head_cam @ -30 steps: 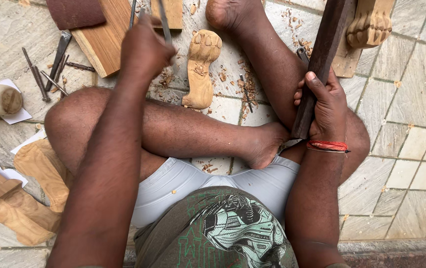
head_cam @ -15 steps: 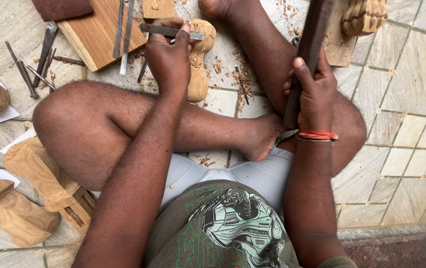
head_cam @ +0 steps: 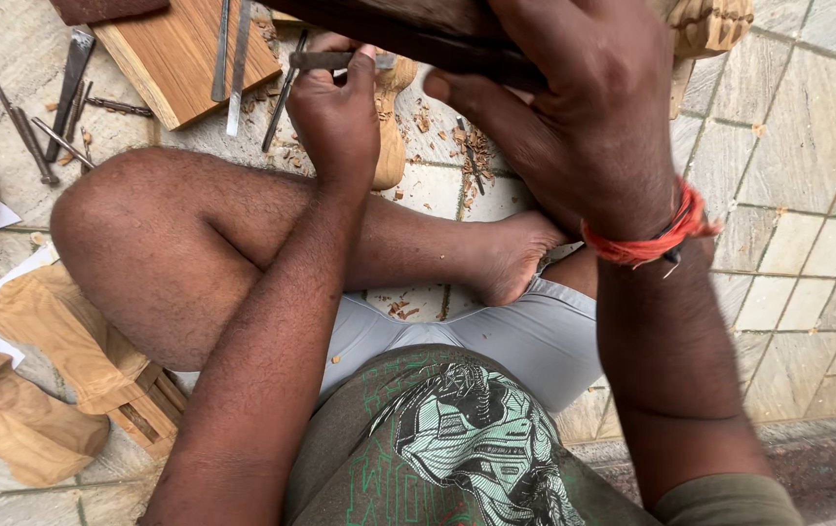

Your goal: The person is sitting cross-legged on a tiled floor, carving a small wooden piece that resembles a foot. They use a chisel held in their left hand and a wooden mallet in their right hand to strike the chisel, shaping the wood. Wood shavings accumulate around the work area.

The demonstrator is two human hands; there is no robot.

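I see my left hand (head_cam: 340,112) gripping a thin grey metal chisel (head_cam: 335,60) over the pale carved wooden piece (head_cam: 394,136) on the tiled floor (head_cam: 798,146); right hand (head_cam: 574,107) clasps a dark wooden mallet (head_cam: 418,34).

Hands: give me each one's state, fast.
Left hand: closed on a chisel.
Right hand: closed on a dark wooden mallet.
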